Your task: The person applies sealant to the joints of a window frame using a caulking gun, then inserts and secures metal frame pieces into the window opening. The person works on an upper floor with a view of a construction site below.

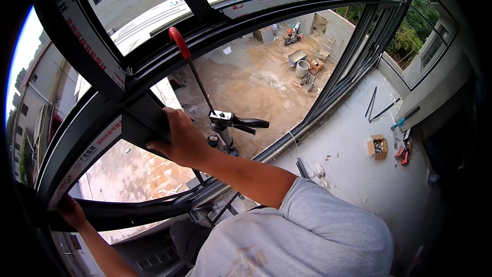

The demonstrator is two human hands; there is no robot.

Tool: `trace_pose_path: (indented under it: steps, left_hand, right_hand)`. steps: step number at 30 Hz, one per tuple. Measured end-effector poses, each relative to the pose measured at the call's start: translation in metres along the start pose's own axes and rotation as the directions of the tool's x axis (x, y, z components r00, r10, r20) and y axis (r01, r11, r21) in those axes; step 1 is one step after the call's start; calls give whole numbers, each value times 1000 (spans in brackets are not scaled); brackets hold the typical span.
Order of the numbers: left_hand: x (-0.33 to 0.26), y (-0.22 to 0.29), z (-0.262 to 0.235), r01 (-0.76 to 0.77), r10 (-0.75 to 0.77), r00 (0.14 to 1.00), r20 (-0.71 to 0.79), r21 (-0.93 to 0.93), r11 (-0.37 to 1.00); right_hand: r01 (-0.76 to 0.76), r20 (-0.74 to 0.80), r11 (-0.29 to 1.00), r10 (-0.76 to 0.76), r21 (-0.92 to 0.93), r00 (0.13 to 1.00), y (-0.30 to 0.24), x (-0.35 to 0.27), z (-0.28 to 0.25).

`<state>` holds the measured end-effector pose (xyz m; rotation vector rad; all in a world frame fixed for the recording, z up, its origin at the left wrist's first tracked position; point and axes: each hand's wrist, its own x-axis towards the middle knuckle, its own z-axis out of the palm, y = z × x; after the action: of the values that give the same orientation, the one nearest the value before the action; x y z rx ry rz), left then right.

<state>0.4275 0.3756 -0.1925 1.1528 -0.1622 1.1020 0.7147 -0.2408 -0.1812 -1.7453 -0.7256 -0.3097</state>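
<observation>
My right hand (180,138) wraps around a dark metal upright (146,119) of the window frame, its thumb and fingers on opposite sides. Lower down at the far left, my left hand (72,213) grips the outer window frame (54,187); its fingertips are partly hidden in shadow. Just beyond my right hand a caulking gun (221,118) hangs from the upper crossbar (215,24) by its red hooked rod end (178,42). Its black handle (250,123) points right, and its barrel reaches downward. Printed protective film (88,46) covers parts of the frame.
Beyond the opening lies a dirt yard (256,79) with a motor scooter (293,35) and a white bucket (302,66). On the pale floor at right are an open cardboard box (378,146), dark metal strips (371,101) and a teal power tool (398,123).
</observation>
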Motion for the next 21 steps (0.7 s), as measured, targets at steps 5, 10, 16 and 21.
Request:
trace_pose_path:
  steps: [5, 10, 16, 21]
  left_hand:
    - [-18, 11, 18, 191, -201, 910, -363, -65, 979]
    - [-117, 39, 188, 493, -365, 803, -472, 179, 852]
    - [-178, 99, 442, 363, -335, 799, 500, 44, 931]
    - [-190, 179, 555, 366, -360, 732, 579, 111, 924]
  right_hand:
    - [-1, 24, 1000, 2, -27, 1000, -5, 3, -4]
    - [-5, 14, 999, 6, -34, 1000, -10, 5, -6]
    - [17, 35, 999, -15, -35, 999, -5, 4, -3]
    - [10, 28, 998, -8, -59, 1000, 3, 3, -4]
